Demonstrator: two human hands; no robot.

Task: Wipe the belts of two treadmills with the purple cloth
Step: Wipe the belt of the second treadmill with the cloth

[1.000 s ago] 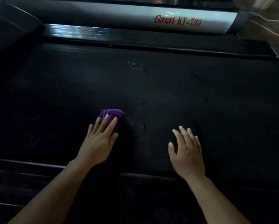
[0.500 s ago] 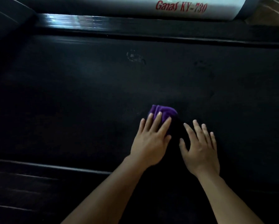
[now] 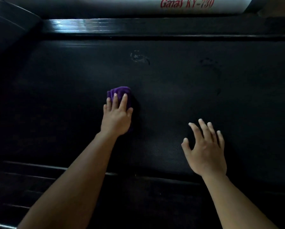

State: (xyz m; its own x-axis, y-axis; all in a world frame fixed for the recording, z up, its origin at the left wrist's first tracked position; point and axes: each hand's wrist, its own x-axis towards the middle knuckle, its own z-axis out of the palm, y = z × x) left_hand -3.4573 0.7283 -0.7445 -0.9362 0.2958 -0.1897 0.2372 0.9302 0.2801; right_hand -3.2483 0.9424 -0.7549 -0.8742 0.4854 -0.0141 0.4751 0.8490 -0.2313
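Wiping this treadmill's belt looks to be the step in hand. Nearest, at 5 o'clock, the right hand (image 3: 204, 149) is spread wide and empty over the black textured treadmill belt (image 3: 171, 83). At centre, the left hand (image 3: 116, 119) presses straight fingers flat onto the bunched purple cloth (image 3: 120, 93). The next move probably calls for pushing the cloth toward 12 o'clock, across the pale dusty smudge (image 3: 139, 57).

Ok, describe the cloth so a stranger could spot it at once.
Start at the wide black treadmill belt below the white bar lettered in red. Near its middle, the left hand presses a bunched cloth. It alone is purple.
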